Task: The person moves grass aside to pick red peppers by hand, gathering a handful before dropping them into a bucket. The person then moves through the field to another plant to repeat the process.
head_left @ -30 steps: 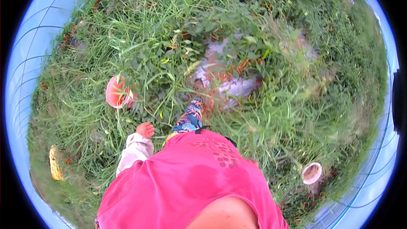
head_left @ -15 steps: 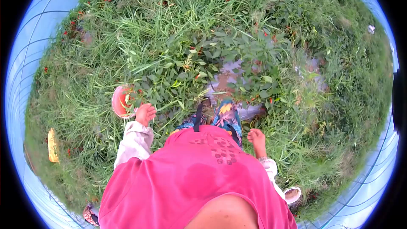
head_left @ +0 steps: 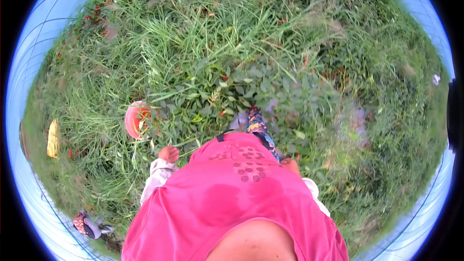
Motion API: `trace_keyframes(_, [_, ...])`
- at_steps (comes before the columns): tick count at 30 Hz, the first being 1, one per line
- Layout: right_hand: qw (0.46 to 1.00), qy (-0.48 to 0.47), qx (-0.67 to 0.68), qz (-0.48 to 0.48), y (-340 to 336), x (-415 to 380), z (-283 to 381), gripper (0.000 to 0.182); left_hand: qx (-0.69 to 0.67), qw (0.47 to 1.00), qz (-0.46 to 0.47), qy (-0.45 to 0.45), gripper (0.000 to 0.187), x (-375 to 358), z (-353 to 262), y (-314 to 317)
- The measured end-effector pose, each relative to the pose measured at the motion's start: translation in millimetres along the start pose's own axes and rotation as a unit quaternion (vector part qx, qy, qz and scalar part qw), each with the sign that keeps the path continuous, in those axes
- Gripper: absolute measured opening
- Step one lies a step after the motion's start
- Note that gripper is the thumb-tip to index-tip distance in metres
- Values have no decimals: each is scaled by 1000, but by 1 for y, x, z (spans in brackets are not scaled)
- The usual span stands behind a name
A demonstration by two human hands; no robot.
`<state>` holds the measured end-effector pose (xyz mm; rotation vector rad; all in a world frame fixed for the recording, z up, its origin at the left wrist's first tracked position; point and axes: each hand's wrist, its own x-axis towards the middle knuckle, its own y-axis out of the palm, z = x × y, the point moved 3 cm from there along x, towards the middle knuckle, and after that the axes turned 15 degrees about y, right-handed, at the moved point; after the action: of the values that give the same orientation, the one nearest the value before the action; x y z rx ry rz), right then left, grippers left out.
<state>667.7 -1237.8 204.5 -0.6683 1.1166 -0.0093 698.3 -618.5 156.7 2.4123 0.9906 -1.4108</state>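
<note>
My left hand is beside my body at the left, its fingers curled inward, with what it holds, if anything, too small to tell. It is below and right of a pink bucket that has red peppers in it. My right hand is close against my right thigh, partly hidden and blurred, so its fingers cannot be made out. Leafy pepper plants stand in front of my legs, with a few red peppers among the leaves.
Tall grass and weeds surround the plants. A yellow object lies at the far left, and a patterned bundle at the lower left. Blue plastic sheeting curves round the edges. A pale scrap lies far right.
My left hand has drawn back from the bucket toward my body. My right hand has come closer to my thigh. The view has shifted, and the pale round container at the lower right is out of sight.
</note>
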Motion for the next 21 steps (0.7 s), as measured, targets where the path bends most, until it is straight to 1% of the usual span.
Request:
trace_keyframes(1, [999, 32, 10, -3, -21, 15, 13, 22, 4, 1000, -8, -3, 43, -4, 0, 17])
trace_keyframes(2, [1000, 25, 11, -1, -40, 41, 18, 22, 11, 1000, -14, -6, 44, 1, -2, 31])
trace_keyframes(3, [998, 33, 50, 13, -63, 66, 19, 19, -6, 998, -2, -66, 42, 10, -5, 50])
trace_keyframes(4, [995, 43, 86, 27, -79, 81, 20, 17, -7, 998, -3, -65, 42, 2, -16, 70])
trace_keyframes(5, [995, 38, 84, 27, -97, 85, 32, 17, 12, 1000, 14, -25, 39, -7, -31, 102])
trace_keyframes(6, [984, 60, 165, 18, -120, 89, 42, 16, 28, 999, 32, 17, 36, -15, -51, 137])
trace_keyframes(7, [966, 81, 245, 10, -140, 93, 54, 16, 16, 998, 47, 31, 31, -15, -65, 165])
trace_keyframes(8, [968, 72, 240, 10, -154, 99, 60, 16, 6, 998, 46, 35, 31, -23, -81, 194])
trace_keyframes(10, [962, 74, 258, 45, -177, 119, 58, 19, 21, 986, 116, 119, 28, -52, -121, 254])
trace_keyframes(11, [965, 66, 249, 49, -191, 124, 67, 19, 10, 981, 135, 137, 28, -68, -139, 280])
trace_keyframes(13, [982, 98, 158, 41, -214, 121, 81, 17, -11, 970, 174, 170, 26, -88, -161, 316])
trace_keyframes(14, [983, 96, 150, 48, -216, 138, 63, 17, -14, 972, 165, 169, 26, -94, -165, 324])
trace_keyframes(15, [995, -44, 75, 40, -218, 165, 37, 16, -22, 965, 189, 180, 26, -100, -168, 331])
trace_keyframes(16, [982, -188, 1, 30, -220, 181, 31, 16, -32, 957, 215, 194, 26, -104, -171, 335])
trace_keyframes(17, [994, 8, 100, 32, -235, 145, 69, 17, -32, 957, 216, 193, 28, -102, -169, 333])
trace_keyframes(18, [995, 0, 92, 36, -239, 160, 66, 17, -41, 957, 208, 196, 28, -99, -164, 326])
trace_keyframes(19, [972, -196, -129, -7, -239, 169, 64, 20, -35, 967, 171, 187, 28, -95, -155, 315])
trace_keyframes(20, [861, -378, -338, -48, -232, 185, 47, 24, -30, 975, 133, 177, 29, -91, -144, 301])
trace_keyframes(21, [885, -348, -304, -54, -227, 216, 17, 28, -27, 981, 93, 169, 30, -82, -128, 281])
